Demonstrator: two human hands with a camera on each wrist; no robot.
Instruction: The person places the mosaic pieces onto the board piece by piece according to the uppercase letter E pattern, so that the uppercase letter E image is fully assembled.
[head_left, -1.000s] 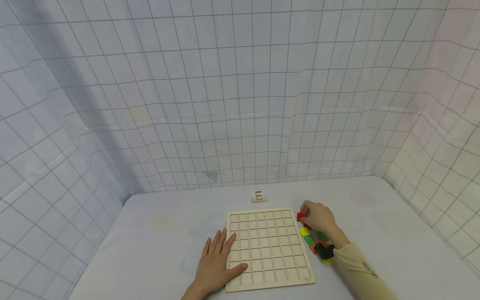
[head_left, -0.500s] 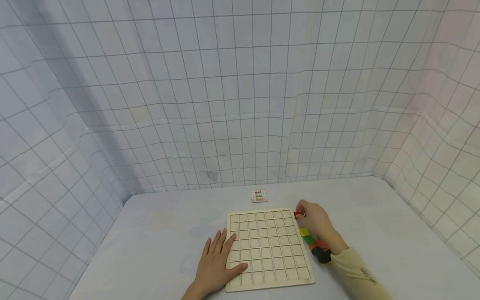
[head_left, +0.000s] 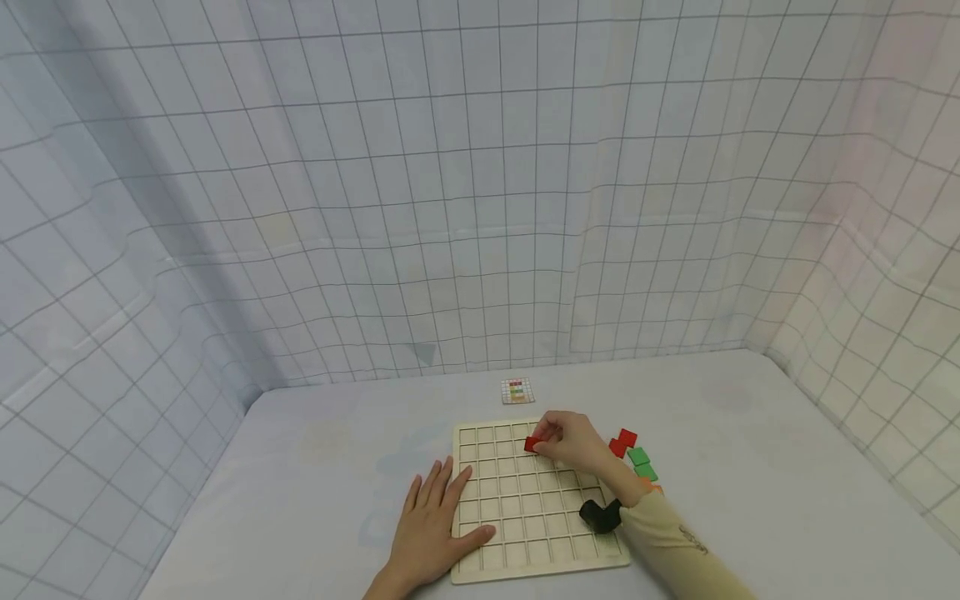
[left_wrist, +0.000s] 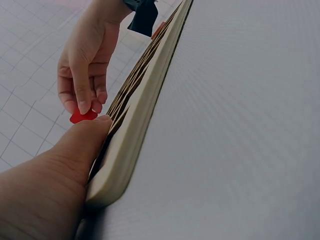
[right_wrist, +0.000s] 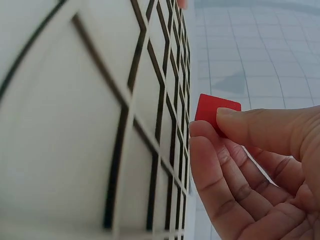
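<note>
My right hand [head_left: 573, 443] pinches a small square red tile [right_wrist: 212, 107] between thumb and fingertips. In the head view that tile overlaps the upper middle cells of a pale board [head_left: 491, 575] divided by ridges into a grid of squares. The right wrist view shows the tile raised over the gridded face. On the board's left side my left hand [head_left: 431, 527] lies flat with fingers spread. Its thumb [left_wrist: 82, 140] reaches over the board's edge in the left wrist view.
Red tiles [head_left: 627, 437], green tiles [head_left: 639, 456] and orange tiles [head_left: 648, 483] lie right of the board, partly behind the right sleeve [head_left: 667, 533]. A small card [head_left: 517, 391] with a coloured grid lies beyond the board. Grid-patterned cloth [head_left: 480, 208] surrounds the white table [head_left: 322, 467].
My right hand has lifted a red tile from the board's right side and carried it left over the grid. The left hand has stayed put.
</note>
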